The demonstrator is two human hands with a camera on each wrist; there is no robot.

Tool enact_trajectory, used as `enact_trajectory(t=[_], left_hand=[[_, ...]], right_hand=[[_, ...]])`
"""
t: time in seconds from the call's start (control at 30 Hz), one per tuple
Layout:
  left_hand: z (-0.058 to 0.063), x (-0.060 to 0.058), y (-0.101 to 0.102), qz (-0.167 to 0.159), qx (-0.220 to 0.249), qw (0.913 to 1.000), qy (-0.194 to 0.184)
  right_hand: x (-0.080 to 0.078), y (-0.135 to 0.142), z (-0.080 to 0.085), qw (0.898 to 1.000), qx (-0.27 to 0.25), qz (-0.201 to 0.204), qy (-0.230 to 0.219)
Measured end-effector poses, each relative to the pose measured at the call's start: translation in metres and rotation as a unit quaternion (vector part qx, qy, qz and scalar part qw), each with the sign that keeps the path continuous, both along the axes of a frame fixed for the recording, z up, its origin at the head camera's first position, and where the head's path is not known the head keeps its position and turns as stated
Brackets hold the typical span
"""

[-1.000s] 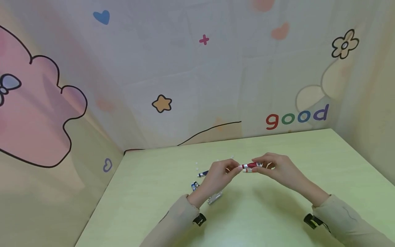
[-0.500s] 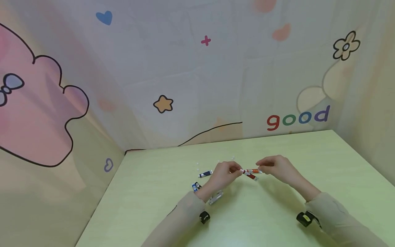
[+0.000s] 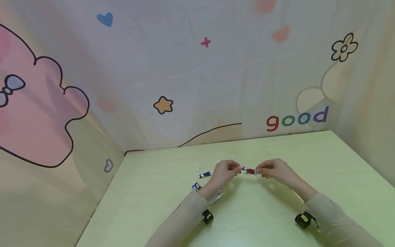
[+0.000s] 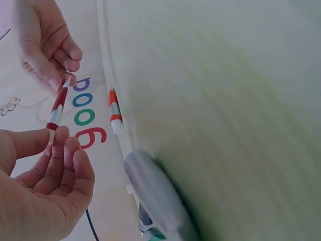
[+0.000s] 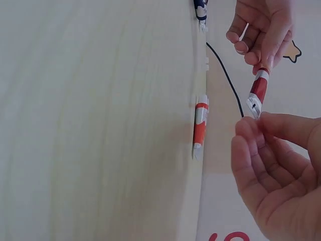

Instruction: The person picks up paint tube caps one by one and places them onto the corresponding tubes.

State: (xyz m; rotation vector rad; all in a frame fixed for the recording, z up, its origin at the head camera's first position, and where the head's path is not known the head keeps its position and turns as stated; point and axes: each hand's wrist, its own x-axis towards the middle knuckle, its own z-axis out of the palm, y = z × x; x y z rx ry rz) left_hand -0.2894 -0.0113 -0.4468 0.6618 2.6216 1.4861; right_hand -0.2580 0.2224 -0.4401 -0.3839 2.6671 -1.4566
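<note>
A red and white paint tube (image 3: 249,170) is stretched between both hands, raised over the table. My left hand (image 3: 226,171) pinches its cap end between thumb and fingers, which cover the cap. At the other side, my right hand (image 3: 276,169) pinches the flat crimped tail, as the right wrist view shows on the tube (image 5: 259,93). Beyond it, an orange paint tube (image 5: 200,125) lies on the table; the red tube partly covers it in the head view. A dark blue paint tube (image 3: 205,174) lies left of my left hand.
Blue and black-capped tubes (image 3: 196,186) lie by my left forearm, partly hidden by it. A grey, shiny object (image 3: 216,198) is just right of them. Several small white pieces (image 3: 198,167) are scattered farther back. A printed cloth (image 3: 197,85) hangs behind the table.
Half a second ago the red tube slanted down from my left hand and my right hand was off it. Now the right hand pinches its tail and the tube is nearer level.
</note>
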Motion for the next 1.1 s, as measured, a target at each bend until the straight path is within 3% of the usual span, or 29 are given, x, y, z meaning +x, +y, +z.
enact_trajectory(t=[0.2, 0.4, 0.67, 0.9, 1.1], left_hand=[[-0.003, -0.001, 0.004, 0.000, 0.000, 1.0000, -0.006], [-0.007, -0.003, 0.008, -0.009, -0.012, 0.9997, -0.020], [-0.006, -0.006, 0.011, -0.040, -0.102, 0.9940, -0.006], [-0.012, -0.011, 0.016, -0.039, -0.152, 0.9875, -0.011], [-0.014, -0.015, 0.023, -0.033, -0.191, 0.9809, 0.010]], right_hand=[[-0.004, 0.003, -0.005, 0.998, -0.047, -0.010, -0.031], [-0.003, 0.006, -0.009, 0.996, -0.058, -0.032, -0.054], [-0.011, 0.010, -0.013, 0.998, -0.035, -0.020, -0.055], [-0.018, 0.005, -0.016, 0.995, -0.010, -0.020, -0.101], [-0.019, 0.003, -0.013, 0.993, -0.005, -0.027, -0.113]])
